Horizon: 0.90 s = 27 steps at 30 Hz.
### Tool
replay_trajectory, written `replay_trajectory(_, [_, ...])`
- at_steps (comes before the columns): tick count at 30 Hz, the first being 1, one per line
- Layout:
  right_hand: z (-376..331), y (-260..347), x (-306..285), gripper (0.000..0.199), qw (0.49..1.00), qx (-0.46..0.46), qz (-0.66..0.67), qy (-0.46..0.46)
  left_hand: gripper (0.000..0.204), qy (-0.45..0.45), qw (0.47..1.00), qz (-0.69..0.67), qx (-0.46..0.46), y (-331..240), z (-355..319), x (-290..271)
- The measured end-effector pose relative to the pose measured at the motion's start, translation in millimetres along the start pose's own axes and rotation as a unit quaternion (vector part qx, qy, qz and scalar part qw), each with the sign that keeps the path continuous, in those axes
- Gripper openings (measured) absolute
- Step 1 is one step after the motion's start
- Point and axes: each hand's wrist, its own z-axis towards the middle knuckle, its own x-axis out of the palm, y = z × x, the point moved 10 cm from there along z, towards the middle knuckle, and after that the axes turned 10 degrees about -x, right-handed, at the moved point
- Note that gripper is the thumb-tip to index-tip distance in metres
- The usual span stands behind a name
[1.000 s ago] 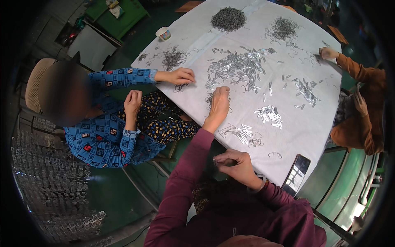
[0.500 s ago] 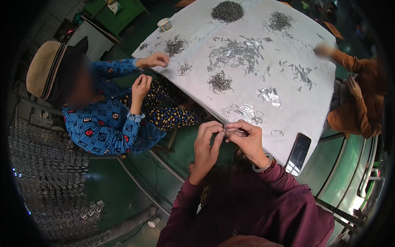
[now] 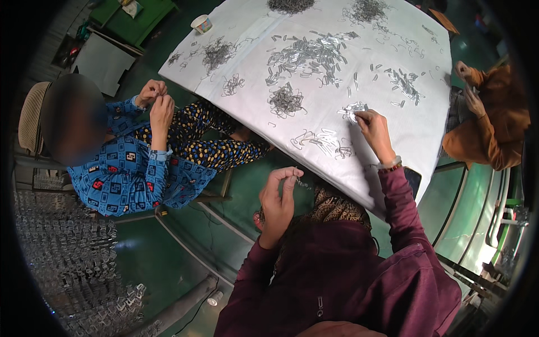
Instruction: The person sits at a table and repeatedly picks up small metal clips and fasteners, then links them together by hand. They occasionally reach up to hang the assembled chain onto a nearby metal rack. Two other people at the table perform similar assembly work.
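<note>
My left hand (image 3: 279,194) is raised below the table edge, its fingers pinched on a small bent metal wire piece (image 3: 301,182). My right hand (image 3: 372,126) reaches onto the white table (image 3: 415,112), fingertips down on a little heap of shiny metal clips (image 3: 352,110). A tangle of wire hooks (image 3: 285,100) lies to the left of that hand, and loose wire pieces (image 3: 321,140) lie near the table edge between my hands. Both sleeves are maroon.
A person in a blue patterned top (image 3: 126,174) sits at my left, hands together at the table corner. Another person in an orange-brown sleeve (image 3: 488,129) works at the right. More metal heaps (image 3: 309,53), a small cup (image 3: 201,23) and a dark phone (image 3: 414,180) are on the table.
My hands were together at the table edge; now my right hand has reached out onto the table to the clips, and my left hand has dropped back holding the wire piece.
</note>
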Motion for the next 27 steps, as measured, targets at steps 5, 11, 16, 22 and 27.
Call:
replay_trajectory(5, [5.4, -3.4, 42.8, 0.008, 0.983, -0.113, -0.11, 0.092, 0.006, 0.014, 1.0, -0.003, 0.002, 11.6, -10.8, -0.7])
replay_trajectory(11, [-5.8, 6.0, 37.9, 0.005, 0.967, -0.225, -0.114, 0.039, 0.007, 0.022, 0.999, 0.045, 0.022, 6.5, -22.7, -1.5])
replay_trajectory(16, [-36.0, 63.0, 8.8, 0.022, 0.957, 0.026, 0.273, 0.096, 0.009, 0.02, 0.999, 0.015, 0.047, 6.7, -39.3, -1.3])
replay_trajectory(22, [-92.4, 149.5, 21.2, 0.022, 0.851, 0.078, 0.514, 0.081, 0.007, 0.075, 0.991, 0.105, 0.023, 15.3, -38.1, 11.5])
replay_trajectory(27, [-88.2, 172.1, 22.7, 0.025, 0.908, -0.014, 0.417, 0.039, 0.006, 0.017, 0.981, 0.179, 0.076, 4.5, -35.0, -4.9])
